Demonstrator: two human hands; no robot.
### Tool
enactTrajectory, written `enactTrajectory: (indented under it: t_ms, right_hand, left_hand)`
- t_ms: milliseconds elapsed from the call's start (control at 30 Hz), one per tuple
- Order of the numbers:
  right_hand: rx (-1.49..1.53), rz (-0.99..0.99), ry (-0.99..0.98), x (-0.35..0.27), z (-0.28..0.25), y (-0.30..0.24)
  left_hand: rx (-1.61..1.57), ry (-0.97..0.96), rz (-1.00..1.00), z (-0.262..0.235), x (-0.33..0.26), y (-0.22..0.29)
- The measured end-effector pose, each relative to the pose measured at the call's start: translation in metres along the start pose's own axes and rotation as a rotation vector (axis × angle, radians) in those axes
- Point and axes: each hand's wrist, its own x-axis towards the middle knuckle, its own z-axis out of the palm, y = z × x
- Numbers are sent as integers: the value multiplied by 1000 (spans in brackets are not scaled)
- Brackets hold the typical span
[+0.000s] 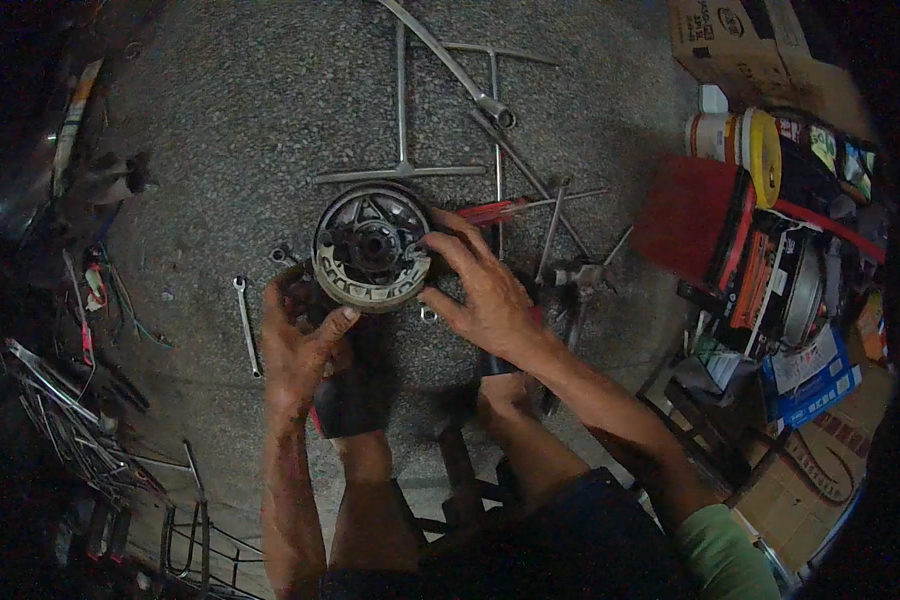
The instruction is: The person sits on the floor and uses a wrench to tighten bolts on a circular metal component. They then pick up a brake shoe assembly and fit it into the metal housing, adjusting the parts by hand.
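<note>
My knees and feet frame the bottom of the view, and just past them my left hand (298, 345) cups the lower left edge of the brake drum plate (372, 248), thumb hooked up under its rim, fingers curled loosely behind it. My right hand (480, 290) comes in from the other side, fingers half spread, the tips pressing on the right-hand brake shoe (417, 262) near the hub. Neither hand is clamped tight; both steady and work the part. The plate sits tilted toward me on the gravelly concrete floor (250, 110), between my hands. In this dim light I think a spring runs between the shoes, but I cannot be sure.

To do this well I should keep the left hand bracing the rim so the plate does not rock, and push the shoe evenly with the fingertips rather than twisting it.

A small spanner (246, 325) lies just left of my left hand. Beyond the plate, a T-handle wrench (401, 165), long socket bars (500, 140) and a red-handled screwdriver (492, 211) lie scattered. Far right stand cardboard boxes (740, 40) and cans (740, 140).
</note>
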Motion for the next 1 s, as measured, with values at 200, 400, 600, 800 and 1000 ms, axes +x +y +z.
enactTrajectory:
  t_ms: [200,400,600,800,1000]
  right_hand:
    - [-65,190,-154,-24,-8,-10]
    - [-282,42,-158,-37,-15,-16]
    - [-239,-137,9,-15,-12,-61]
    - [-231,-324,50,-12,14,-46]
    - [-158,-270,105,-9,16,-36]
  left_hand:
    - [51,-134,-57,-5,-7,0]
    - [3,-106,-170,-1,-30,4]
    - [109,-60,-206,9,-33,11]
    - [98,-61,-116,13,-30,5]
    - [84,-87,32,20,-24,4]
